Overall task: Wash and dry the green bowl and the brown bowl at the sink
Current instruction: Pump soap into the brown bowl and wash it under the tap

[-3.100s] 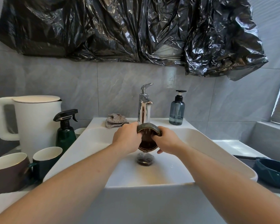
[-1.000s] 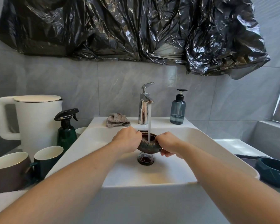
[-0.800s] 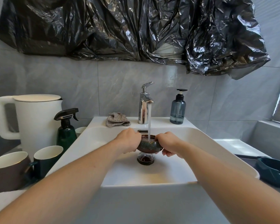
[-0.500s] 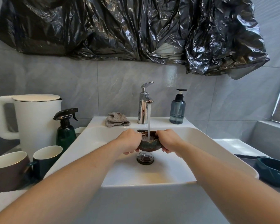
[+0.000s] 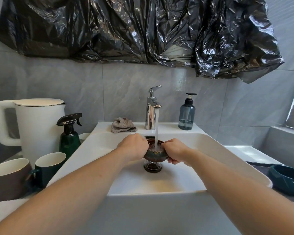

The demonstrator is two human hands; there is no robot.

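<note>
Over the drain (image 5: 152,167) of the white sink (image 5: 227,155), under water running from the faucet (image 5: 151,114): brown bowl (image 5: 155,154), upright, clasped at its rim from both sides. Left hand (image 5: 133,148) and right hand (image 5: 174,152) each with a curled grip on it. On the counter to the right, apart from the sink: green bowl (image 5: 287,180). Left of the sink: 2 mugs (image 5: 47,167), spray bottle (image 5: 70,134), white kettle (image 5: 36,124).

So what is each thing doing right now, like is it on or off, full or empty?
Tap: on, water running.
Brown bowl: upright under the stream, filling.
Left hand: grips the bowl's rim.
Right hand: grips the rim.
Green bowl: waiting beside the sink.
Soap bottle: partly full.
</note>
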